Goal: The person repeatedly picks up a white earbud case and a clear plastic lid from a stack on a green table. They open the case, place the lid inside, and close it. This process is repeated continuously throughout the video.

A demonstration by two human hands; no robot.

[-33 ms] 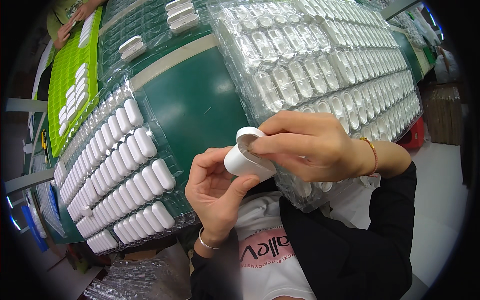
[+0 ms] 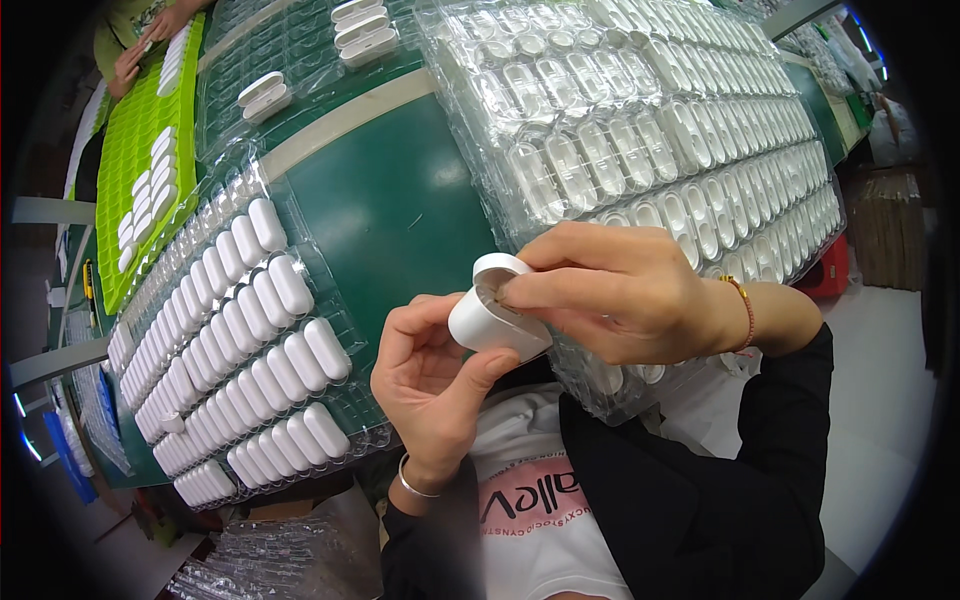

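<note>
the left hand (image 2: 432,388) grips the tilted white earbud case (image 2: 487,325), its lid (image 2: 499,263) raised on the far side; the right hand (image 2: 632,292) meets its open mouth (image 2: 488,286) from the right, whether its fingers (image 2: 540,288) pinch anything cannot be told

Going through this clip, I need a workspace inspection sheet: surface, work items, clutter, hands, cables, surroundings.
Surface: smooth dark-green tabletop.
Work items: glossy white rounded case, lid open; white oblong cases in rows at left.
Clutter: clear moulded plastic trays at right; crumpled transparent plastic below the table edge.
Hands: left hand grips the case body; right hand has fingers at its opening.
Cables: nothing seen.
Surroundings: co-worker's hand by bright-green gridded sheet.
</note>
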